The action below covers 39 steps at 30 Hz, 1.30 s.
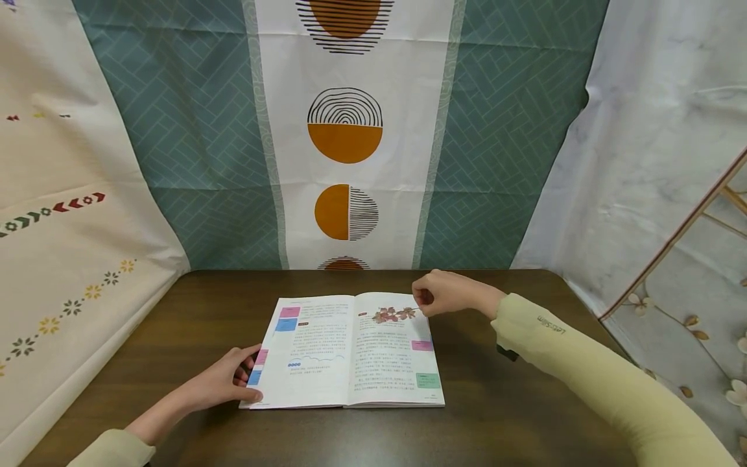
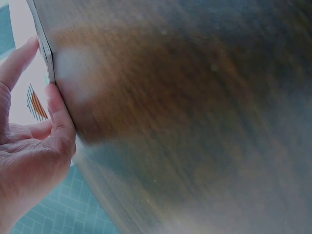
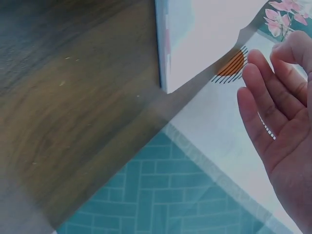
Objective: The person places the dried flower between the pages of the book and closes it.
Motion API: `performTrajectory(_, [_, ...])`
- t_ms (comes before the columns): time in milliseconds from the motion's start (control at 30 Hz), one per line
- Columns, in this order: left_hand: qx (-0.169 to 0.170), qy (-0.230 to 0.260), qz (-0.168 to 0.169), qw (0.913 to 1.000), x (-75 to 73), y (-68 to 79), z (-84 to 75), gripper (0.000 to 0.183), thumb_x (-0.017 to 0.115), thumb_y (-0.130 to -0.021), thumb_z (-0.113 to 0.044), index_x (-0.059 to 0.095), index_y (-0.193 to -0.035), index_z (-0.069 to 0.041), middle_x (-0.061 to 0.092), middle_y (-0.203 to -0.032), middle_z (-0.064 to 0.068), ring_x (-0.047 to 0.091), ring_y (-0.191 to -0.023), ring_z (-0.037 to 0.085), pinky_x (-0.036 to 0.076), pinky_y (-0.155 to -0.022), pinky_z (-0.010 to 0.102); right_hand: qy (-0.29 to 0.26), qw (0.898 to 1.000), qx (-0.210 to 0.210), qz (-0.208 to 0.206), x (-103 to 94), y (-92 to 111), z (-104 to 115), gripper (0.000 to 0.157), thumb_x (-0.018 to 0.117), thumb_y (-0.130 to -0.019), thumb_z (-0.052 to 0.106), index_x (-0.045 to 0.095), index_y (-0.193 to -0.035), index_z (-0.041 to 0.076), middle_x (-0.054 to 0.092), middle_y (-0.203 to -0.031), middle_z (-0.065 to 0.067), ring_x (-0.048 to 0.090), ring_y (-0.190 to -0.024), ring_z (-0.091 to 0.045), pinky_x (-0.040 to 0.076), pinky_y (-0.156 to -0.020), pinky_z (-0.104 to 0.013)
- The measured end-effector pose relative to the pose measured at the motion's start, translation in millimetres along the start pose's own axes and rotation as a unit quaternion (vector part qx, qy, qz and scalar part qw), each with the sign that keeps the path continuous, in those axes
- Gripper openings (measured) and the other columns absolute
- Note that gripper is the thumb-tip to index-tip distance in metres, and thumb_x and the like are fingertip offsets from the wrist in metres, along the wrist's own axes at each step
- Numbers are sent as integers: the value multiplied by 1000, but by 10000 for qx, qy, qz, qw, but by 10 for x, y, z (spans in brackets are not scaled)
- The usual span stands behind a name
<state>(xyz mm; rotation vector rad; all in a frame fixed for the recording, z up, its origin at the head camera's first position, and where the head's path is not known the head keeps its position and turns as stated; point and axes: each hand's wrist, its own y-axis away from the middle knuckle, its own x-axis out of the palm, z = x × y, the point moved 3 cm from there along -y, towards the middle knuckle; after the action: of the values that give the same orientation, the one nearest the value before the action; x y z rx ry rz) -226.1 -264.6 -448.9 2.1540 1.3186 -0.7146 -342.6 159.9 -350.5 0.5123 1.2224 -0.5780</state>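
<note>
An open book lies on the table, with printed text and coloured boxes on both pages. My left hand holds its lower left edge, thumb on the page corner and fingers along the side. Over the top of the right-hand page, my right hand pinches the thin stem of a flower sprig between thumb and index finger. The sprig looks reddish brown from the head and pink in the right wrist view, where the other fingers of the right hand extend loosely.
The dark wooden table runs back to a patterned green and white cloth. A cream cloth hangs on the left. On the right hangs a white marbled cloth with floral print.
</note>
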Motion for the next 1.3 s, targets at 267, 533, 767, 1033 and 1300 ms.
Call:
performTrajectory(267, [-27, 23, 6, 10000, 4, -13, 9, 95, 84, -78, -24, 30, -146, 14, 41, -110, 15, 42, -94, 23, 41, -71, 19, 160, 9995, -104, 239, 25, -206, 84, 13, 65, -90, 13, 62, -78, 19, 56, -70, 8, 46, -62, -4, 41, -60, -21])
performTrajectory(533, [-61, -8, -5, 10000, 15, -12, 11, 94, 83, -78, -23, 30, -147, 13, 41, -109, 14, 42, -93, 20, 41, -72, 19, 574, 9967, -130, 559, 142, -378, 113, 13, 62, -96, 13, 61, -84, 16, 54, -74, 6, 46, -66, -6, 41, -65, -21])
performTrajectory(767, [-2, 18, -33, 10000, 8, -6, 6, 94, 83, -78, -24, 30, -146, 13, 41, -109, 14, 41, -89, 14, 41, -72, 19, 625, 9954, 151, 715, 178, -457, 151, 13, 60, -99, 14, 57, -86, 17, 50, -75, 6, 45, -66, -7, 40, -66, -23])
performTrajectory(1033, [-9, -16, -24, 10000, 14, -11, 19, 94, 83, -78, -24, 30, -147, 11, 41, -109, 13, 42, -90, 15, 41, -71, 19, 617, 9956, 226, 664, 244, -497, 128, 12, 61, -98, 15, 58, -87, 18, 52, -77, 6, 46, -68, -7, 40, -66, -23])
performTrajectory(1300, [24, 40, -24, 10000, 4, -8, 23, 94, 83, -78, -24, 30, -146, 13, 41, -110, 14, 41, -90, 11, 42, -73, 18, 686, 9951, 288, 652, 271, -525, 134, 8, 63, -97, 15, 63, -89, 16, 56, -80, 6, 49, -72, -8, 42, -69, -26])
